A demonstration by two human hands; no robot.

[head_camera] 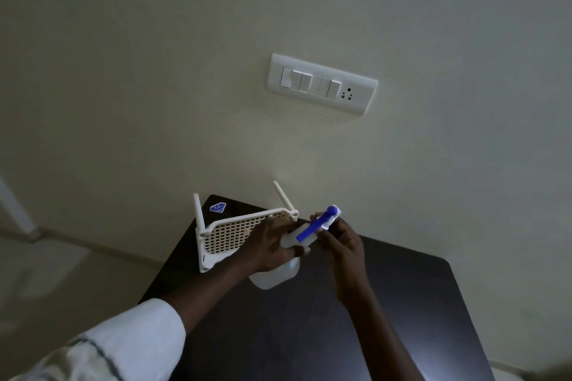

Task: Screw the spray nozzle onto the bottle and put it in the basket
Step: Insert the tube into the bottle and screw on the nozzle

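A translucent white bottle (275, 275) is held above the dark table, my left hand (272, 244) wrapped around its upper part. The spray nozzle (318, 223), white with a blue trigger and blue tip, sits at the bottle's top. My right hand (340, 241) grips the nozzle from the right. A cream plastic basket (229, 235) with a grid wall and two upright handles stands just left of and behind my left hand. The bottle's neck is hidden by my fingers.
The dark table (387, 312) stands against a pale wall; its left edge runs close by the basket. A blue sticker (218, 207) marks the table's far corner. A switch panel (322, 83) is on the wall above.
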